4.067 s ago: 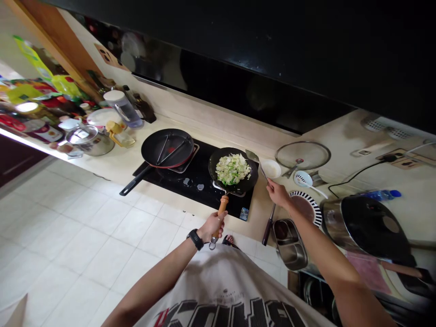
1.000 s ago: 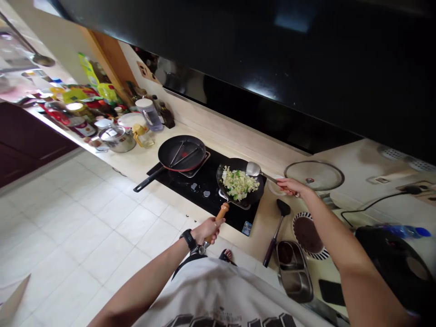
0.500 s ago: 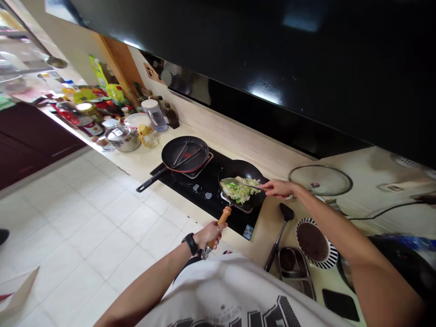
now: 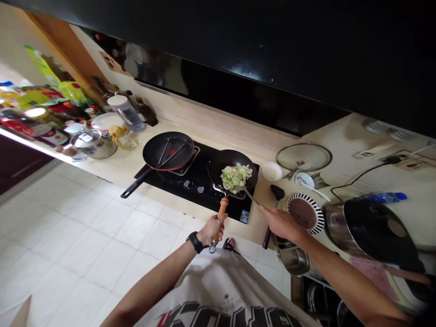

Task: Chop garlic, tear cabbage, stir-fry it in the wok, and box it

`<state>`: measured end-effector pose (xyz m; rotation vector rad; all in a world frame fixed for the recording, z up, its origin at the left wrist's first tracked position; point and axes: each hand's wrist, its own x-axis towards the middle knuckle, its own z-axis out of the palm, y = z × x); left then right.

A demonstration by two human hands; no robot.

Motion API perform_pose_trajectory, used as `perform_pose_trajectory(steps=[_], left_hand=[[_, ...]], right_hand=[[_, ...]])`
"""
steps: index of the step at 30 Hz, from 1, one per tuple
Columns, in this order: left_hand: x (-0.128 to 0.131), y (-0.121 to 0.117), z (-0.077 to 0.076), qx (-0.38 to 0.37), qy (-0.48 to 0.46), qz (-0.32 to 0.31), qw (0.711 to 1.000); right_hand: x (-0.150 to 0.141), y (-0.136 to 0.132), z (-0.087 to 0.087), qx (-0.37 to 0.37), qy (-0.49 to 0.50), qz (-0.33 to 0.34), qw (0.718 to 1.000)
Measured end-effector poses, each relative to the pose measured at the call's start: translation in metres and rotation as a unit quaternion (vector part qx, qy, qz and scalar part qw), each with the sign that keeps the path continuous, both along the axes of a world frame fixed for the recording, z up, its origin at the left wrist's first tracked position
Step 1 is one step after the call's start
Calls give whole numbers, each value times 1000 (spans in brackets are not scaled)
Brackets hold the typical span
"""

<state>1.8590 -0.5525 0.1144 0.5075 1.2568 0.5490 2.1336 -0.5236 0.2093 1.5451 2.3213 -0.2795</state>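
Note:
A black wok sits on the right side of the black hob, holding chopped cabbage and greens. My left hand is closed round the wok's wooden handle. My right hand grips the thin handle of a metal spatula whose blade is under the near side of the vegetables. A black watch is on my left wrist.
A second black frying pan sits on the hob's left side. To the right: a small white bowl, glass lid, black spatula, striped plate, rice cooker. Jars, a pot and bottles crowd the left counter.
My right hand has pulled back from over the wok's far right rim to the near right side, with the spatula now reaching in from the front. The left hand has kept its grip on the handle.

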Motion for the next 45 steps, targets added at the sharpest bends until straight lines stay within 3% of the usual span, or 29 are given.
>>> perform_pose_trajectory(steps=[3,5,11,14,17,22,24,25,27,32,34,37,41,43,45], left_hand=[[2,-1,-3,6,-9,6,1000],[2,-1,-5,7,-11,10,1000],[3,-1,-8,14,-15,4,1000],[4,-1,-6,8,-7,5,1000],[4,-2,-5,10,-3,5,1000],[1,-1,-1,9,3,0,1000],[-1,1,5,4,5,-1,1000],[-3,2,9,1,5,-3,1000],[-5,5,16,-4,4,-5,1000],[-6,12,31,-6,-14,5,1000],[-3,12,34,-9,-22,8,1000],[0,11,35,-17,-29,10,999],[5,7,28,-15,-25,16,999],[6,5,22,-9,-27,17,999],[8,2,16,-4,-26,16,1000]], right_hand=[[-26,20,-26,22,-12,-54,998],[-27,31,-35,39,20,-94,995],[21,53,-36,102,205,-164,960],[25,81,-43,106,256,-214,937],[14,115,-48,-19,329,-299,896],[-6,156,-30,-353,443,-371,736],[-14,160,-19,-408,449,-358,710],[-18,158,-14,-412,451,-345,713],[-24,144,-7,-385,447,-304,748],[-31,76,2,-184,326,-160,914],[-28,47,8,-85,262,-95,957],[-18,12,27,3,158,-29,987],[-12,-15,48,13,48,12,999],[-20,-15,45,-7,10,27,1000],[-33,-5,31,-26,-21,29,999]])
